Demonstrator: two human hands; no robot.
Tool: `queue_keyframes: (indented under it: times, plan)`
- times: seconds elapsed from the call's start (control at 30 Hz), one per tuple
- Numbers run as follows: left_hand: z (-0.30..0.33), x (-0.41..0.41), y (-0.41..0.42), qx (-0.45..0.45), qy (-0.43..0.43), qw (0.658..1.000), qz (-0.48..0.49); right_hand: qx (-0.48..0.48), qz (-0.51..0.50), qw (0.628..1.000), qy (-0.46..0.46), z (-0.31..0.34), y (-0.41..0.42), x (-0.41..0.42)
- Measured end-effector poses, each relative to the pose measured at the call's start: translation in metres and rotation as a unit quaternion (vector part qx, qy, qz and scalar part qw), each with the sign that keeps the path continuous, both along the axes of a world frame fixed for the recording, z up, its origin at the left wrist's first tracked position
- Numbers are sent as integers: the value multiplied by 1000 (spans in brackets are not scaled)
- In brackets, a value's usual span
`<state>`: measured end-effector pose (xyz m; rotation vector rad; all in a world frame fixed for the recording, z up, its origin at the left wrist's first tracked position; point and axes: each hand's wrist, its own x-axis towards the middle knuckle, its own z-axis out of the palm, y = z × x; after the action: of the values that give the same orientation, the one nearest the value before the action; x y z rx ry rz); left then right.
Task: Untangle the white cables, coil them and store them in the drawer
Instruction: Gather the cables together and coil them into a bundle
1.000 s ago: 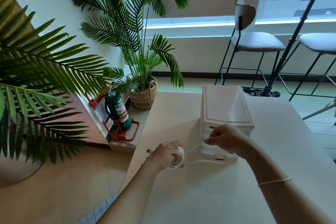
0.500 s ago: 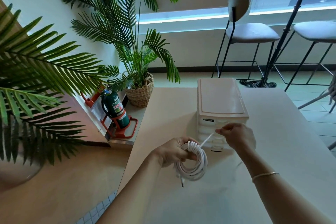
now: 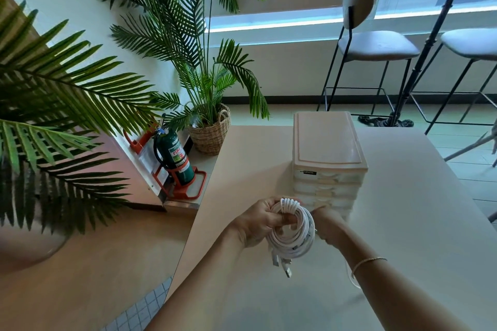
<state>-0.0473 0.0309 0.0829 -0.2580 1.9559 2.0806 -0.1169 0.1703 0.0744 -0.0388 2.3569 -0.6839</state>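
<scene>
Gripping the coiled white cables at lower centre with left hand, fingers curled through the loops. Pinching the coil's right side with right hand, loose tail trailing onto counter. Sitting just behind both hands, nearer the right: drawer unit, drawers closed.

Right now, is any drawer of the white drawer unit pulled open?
No: all drawers of the drawer unit sit flush while the left hand grips the cable coil.
</scene>
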Motion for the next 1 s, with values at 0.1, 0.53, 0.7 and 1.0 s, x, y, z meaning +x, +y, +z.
queue_keyframes:
  times: [0.1,0.53,0.7,1.0]
  plan:
    - [-1,-1,0,-32,3,999,25,-7,50,998,-40,-4,5,5]
    - [-38,-11,10,-218,-2,945,243,-77,100,955,268,4,-3,41]
    - [-47,-16,22,-119,-3,954,277,-5,85,968,235,-1,-12,41]
    - [-44,-17,37,-87,8,964,250,-48,23,976,212,-10,-3,22]
